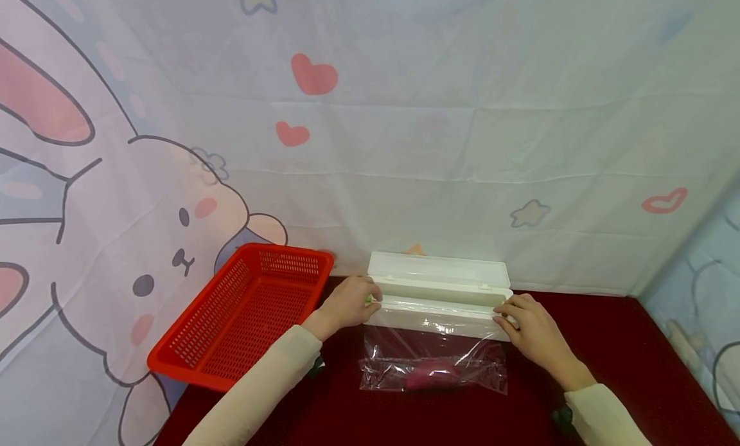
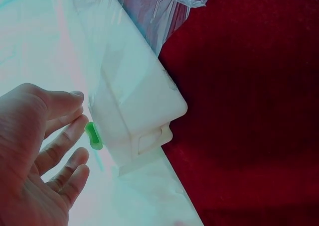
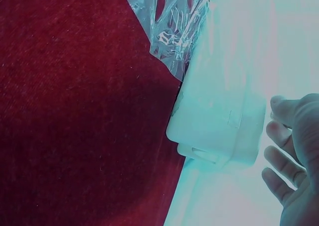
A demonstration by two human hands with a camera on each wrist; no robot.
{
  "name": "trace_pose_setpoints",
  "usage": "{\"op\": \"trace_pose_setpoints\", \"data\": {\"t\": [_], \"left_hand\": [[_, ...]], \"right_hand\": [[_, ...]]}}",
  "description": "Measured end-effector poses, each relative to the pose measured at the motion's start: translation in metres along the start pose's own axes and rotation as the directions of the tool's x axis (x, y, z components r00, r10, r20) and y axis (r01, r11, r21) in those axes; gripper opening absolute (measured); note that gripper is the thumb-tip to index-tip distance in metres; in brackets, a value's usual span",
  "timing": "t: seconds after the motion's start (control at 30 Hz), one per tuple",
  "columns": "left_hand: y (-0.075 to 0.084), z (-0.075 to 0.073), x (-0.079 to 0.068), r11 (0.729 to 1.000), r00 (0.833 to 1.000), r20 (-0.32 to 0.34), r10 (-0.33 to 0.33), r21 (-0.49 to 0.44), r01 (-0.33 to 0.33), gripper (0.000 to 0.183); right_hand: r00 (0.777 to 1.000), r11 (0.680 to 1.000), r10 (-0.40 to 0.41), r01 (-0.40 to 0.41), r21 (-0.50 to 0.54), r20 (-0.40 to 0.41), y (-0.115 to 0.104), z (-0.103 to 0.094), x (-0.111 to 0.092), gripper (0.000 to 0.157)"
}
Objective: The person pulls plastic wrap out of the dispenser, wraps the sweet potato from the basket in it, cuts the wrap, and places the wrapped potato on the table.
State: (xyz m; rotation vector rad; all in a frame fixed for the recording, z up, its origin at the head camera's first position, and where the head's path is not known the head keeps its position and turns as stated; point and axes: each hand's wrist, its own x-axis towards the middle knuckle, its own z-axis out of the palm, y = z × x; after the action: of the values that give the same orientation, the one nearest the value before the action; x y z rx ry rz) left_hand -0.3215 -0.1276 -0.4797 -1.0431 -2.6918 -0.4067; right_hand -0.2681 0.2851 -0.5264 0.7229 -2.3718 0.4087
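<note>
An open white cling film box [image 1: 439, 326] lies on the table, its lid [image 1: 437, 270] tipped back. Clear film [image 1: 405, 346] drapes over the front wall and onto the table, over a pink rounded object [image 1: 432, 373] whose kind I cannot tell. A slim white cutter rail [image 1: 437, 306] runs along the box's opening. At its left end, my left hand [image 1: 351, 300] pinches it, close to a small green slider [image 2: 93, 136]. My right hand [image 1: 534, 330] pinches the other end with thumb and fingers. Glare in both wrist views hides the exact contact.
To the left stands a red perforated plastic basket [image 1: 248, 327], near my left forearm. Dark red cloth [image 1: 624, 362] covers the table. A pale printed curtain [image 1: 462, 144] hangs right behind the box, with another at the right side.
</note>
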Motion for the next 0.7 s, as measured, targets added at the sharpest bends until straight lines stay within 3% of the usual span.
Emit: {"op": "trace_pose_setpoints", "data": {"t": [0.7], "left_hand": [[0.001, 0.0027, 0.0013, 1.0, 1.0, -0.003, 0.003, 0.03, -0.003, 0.009]], "right_hand": [[0.998, 0.999, -0.046, 0.046, -0.005, -0.043, -0.0011, -0.0001, 0.0016, 0.016]]}}
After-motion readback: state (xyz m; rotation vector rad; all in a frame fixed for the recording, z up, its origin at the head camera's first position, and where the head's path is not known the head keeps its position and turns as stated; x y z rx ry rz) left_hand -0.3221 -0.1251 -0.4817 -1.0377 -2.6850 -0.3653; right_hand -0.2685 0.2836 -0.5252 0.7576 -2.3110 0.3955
